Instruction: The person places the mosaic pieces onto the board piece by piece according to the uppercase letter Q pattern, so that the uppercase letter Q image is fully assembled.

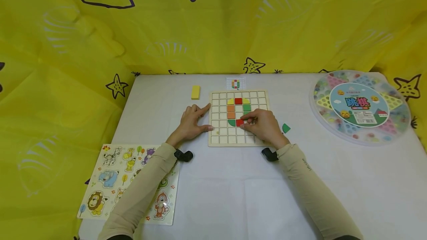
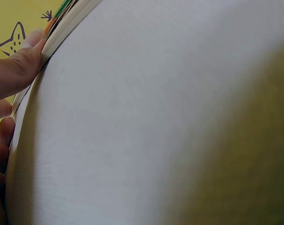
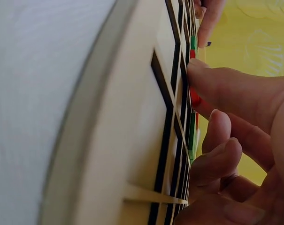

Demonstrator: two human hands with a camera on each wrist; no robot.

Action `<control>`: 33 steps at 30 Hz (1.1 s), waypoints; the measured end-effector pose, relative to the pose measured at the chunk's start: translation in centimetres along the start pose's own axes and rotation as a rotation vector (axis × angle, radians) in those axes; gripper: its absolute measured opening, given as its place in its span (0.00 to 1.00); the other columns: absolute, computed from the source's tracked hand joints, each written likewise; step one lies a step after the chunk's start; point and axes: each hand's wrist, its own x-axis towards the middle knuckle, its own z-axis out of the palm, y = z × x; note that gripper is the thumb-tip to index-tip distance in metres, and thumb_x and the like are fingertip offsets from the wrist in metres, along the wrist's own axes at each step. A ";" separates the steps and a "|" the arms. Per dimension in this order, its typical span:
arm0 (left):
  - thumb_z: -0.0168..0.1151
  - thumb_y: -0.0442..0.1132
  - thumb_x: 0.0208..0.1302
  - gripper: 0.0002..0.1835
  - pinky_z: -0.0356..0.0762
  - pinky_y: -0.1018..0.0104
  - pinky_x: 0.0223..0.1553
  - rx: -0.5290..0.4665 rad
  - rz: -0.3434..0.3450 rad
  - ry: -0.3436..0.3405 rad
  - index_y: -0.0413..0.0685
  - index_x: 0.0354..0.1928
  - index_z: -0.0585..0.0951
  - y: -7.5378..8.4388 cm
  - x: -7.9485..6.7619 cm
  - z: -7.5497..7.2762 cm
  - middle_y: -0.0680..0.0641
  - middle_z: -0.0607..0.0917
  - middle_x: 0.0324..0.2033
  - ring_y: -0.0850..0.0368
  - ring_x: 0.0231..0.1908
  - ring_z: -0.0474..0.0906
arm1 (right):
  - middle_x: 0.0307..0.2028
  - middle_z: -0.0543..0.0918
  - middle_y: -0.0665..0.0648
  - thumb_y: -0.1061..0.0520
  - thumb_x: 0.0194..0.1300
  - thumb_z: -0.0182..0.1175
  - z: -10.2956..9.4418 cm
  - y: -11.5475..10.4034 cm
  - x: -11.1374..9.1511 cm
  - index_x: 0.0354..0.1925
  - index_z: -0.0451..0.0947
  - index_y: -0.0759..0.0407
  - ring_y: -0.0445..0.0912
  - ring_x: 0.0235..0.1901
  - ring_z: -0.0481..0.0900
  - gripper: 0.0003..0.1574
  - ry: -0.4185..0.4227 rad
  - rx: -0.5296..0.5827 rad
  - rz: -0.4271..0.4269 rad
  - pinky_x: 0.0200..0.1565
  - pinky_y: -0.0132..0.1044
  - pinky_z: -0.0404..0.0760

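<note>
A wooden grid board (image 1: 218,139) lies on the table, bearing coloured tiles set in a ring. At its top is a red square (image 1: 238,101) between yellow corners. Orange tiles (image 1: 231,112) line the left side and green tiles (image 1: 246,107) the right. My right hand (image 1: 265,126) pinches a red tile (image 1: 239,122) between thumb and forefinger at the ring's bottom, beside a green quarter-round (image 1: 231,123). The right wrist view also shows this red tile (image 3: 195,97) at the fingertips. My left hand (image 1: 191,122) touches the board's left edge with spread thumb and forefinger.
A loose green quarter-round (image 1: 285,128) lies right of the board. Behind it is a pattern card (image 1: 235,83), with a yellow block (image 1: 195,93) to the left. An animal puzzle (image 1: 108,192) lies under my left forearm; a round game box (image 1: 359,110) sits far right.
</note>
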 end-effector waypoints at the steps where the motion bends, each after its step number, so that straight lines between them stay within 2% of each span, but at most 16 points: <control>1: 0.80 0.51 0.60 0.51 0.54 0.59 0.48 0.001 0.000 -0.001 0.54 0.82 0.65 0.0 0.0 0.0 0.45 0.72 0.44 0.50 0.44 0.60 | 0.31 0.82 0.54 0.56 0.63 0.77 0.0 0.0 0.0 0.45 0.92 0.59 0.49 0.33 0.74 0.13 -0.001 0.000 0.000 0.36 0.39 0.69; 14: 0.80 0.51 0.60 0.51 0.54 0.59 0.48 0.003 -0.004 -0.004 0.54 0.82 0.64 0.3 0.0 -0.1 0.45 0.72 0.44 0.49 0.44 0.60 | 0.30 0.82 0.53 0.58 0.63 0.77 -0.1 0.0 -0.1 0.46 0.92 0.60 0.48 0.31 0.74 0.13 -0.005 0.007 -0.022 0.35 0.38 0.69; 19: 0.80 0.50 0.61 0.50 0.54 0.59 0.49 0.001 -0.006 -0.003 0.54 0.82 0.64 0.2 0.0 0.0 0.44 0.73 0.45 0.49 0.44 0.60 | 0.32 0.83 0.55 0.57 0.64 0.77 -0.6 0.5 -0.2 0.47 0.92 0.59 0.49 0.33 0.75 0.14 -0.002 0.041 -0.027 0.37 0.38 0.71; 26: 0.80 0.50 0.61 0.50 0.54 0.59 0.48 0.012 0.006 0.009 0.53 0.82 0.65 0.3 -0.1 0.1 0.44 0.73 0.44 0.49 0.43 0.60 | 0.34 0.85 0.57 0.57 0.64 0.76 -3.0 2.5 -1.2 0.48 0.92 0.61 0.49 0.32 0.75 0.15 0.063 0.026 -0.010 0.37 0.38 0.72; 33: 0.80 0.51 0.60 0.50 0.54 0.59 0.48 0.020 0.003 0.010 0.53 0.82 0.65 0.1 0.0 0.1 0.45 0.72 0.44 0.49 0.43 0.60 | 0.36 0.86 0.59 0.54 0.66 0.75 -6.0 5.0 -3.1 0.50 0.91 0.61 0.46 0.29 0.76 0.17 0.115 -0.044 0.029 0.31 0.36 0.71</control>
